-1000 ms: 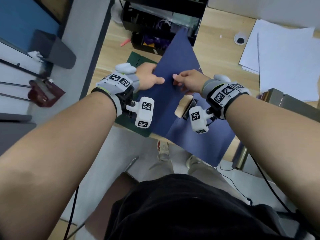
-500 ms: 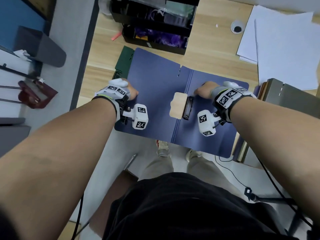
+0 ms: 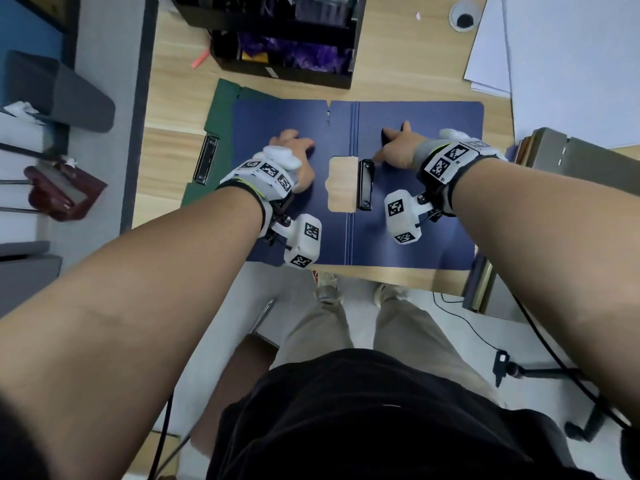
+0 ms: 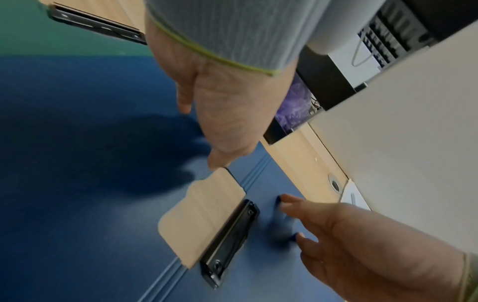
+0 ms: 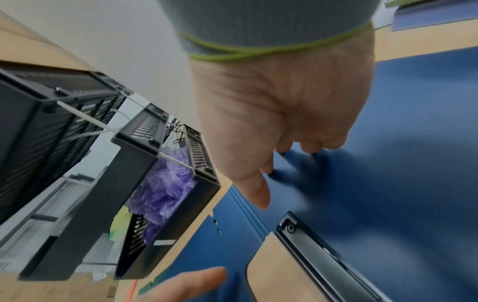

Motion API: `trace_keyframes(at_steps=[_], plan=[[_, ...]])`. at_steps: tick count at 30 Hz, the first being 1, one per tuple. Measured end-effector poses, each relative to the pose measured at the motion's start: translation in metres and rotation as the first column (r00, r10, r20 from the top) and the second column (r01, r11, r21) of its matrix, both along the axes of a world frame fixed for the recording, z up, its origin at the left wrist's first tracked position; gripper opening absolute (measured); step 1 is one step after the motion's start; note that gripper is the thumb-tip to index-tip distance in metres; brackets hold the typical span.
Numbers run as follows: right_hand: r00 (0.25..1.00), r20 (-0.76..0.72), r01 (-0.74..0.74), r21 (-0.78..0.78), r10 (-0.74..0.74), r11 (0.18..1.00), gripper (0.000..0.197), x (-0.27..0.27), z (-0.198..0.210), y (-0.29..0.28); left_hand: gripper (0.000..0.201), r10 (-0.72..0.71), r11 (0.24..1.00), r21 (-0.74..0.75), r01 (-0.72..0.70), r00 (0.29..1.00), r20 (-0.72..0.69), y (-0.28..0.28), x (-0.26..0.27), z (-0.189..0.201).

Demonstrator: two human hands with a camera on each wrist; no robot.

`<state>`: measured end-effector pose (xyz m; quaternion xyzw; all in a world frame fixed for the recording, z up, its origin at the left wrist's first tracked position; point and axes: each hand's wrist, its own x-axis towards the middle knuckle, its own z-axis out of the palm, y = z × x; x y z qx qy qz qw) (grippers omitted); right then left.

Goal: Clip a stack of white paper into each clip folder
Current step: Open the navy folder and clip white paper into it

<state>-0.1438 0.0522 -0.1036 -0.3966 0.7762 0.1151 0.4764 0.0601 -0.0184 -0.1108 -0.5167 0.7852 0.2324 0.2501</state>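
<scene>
A blue clip folder (image 3: 415,244) lies opened flat on the wooden desk, its black clip (image 3: 365,184) beside the centre fold. My left hand (image 3: 294,150) presses flat on the left cover (image 4: 77,163). On the right cover (image 5: 413,143) my right hand (image 3: 394,143) rests with fingers spread, just past the clip (image 4: 227,241). Neither hand holds anything. A green folder (image 3: 221,109) with its own clip (image 3: 206,161) lies under the blue one, sticking out at the left. The white paper stack (image 3: 568,57) sits at the desk's far right.
A black mesh organiser (image 3: 287,39) with purple bags stands just behind the folders. A grey file holder (image 3: 588,161) sits at the right edge, with more folders in it. The desk's front edge (image 3: 381,275) runs close below the blue folder. A cable hole (image 3: 464,19) is near the paper.
The blue folder's cover, upright a second ago, has swung down to the left and now lies flat. Both hands moved apart and now press the two covers.
</scene>
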Motion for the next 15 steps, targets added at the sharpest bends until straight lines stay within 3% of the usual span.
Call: trace_keyframes(at_steps=[3,8,11,15], plan=[[0.996,0.063,0.072,-0.04,-0.07,0.997,0.062,-0.007,0.003,0.0,0.053,-0.082,0.995,0.05,0.083,0.996,-0.017,0.004,-0.019,-0.002],[0.92,0.175,0.376,-0.148,-0.35,0.915,0.063,-0.047,0.014,0.011,0.04,-0.065,0.994,0.076,0.075,0.991,-0.118,0.009,-0.058,0.008],[0.888,0.137,0.46,-0.222,-0.44,0.86,0.059,-0.08,0.027,0.017,0.03,-0.027,0.995,0.085,0.042,0.986,-0.165,0.006,-0.089,0.014],[0.842,0.1,0.533,-0.308,-0.53,0.788,0.054,-0.14,0.038,0.028,0.03,0.07,0.984,0.175,-0.031,0.972,-0.224,0.007,-0.148,0.016]])
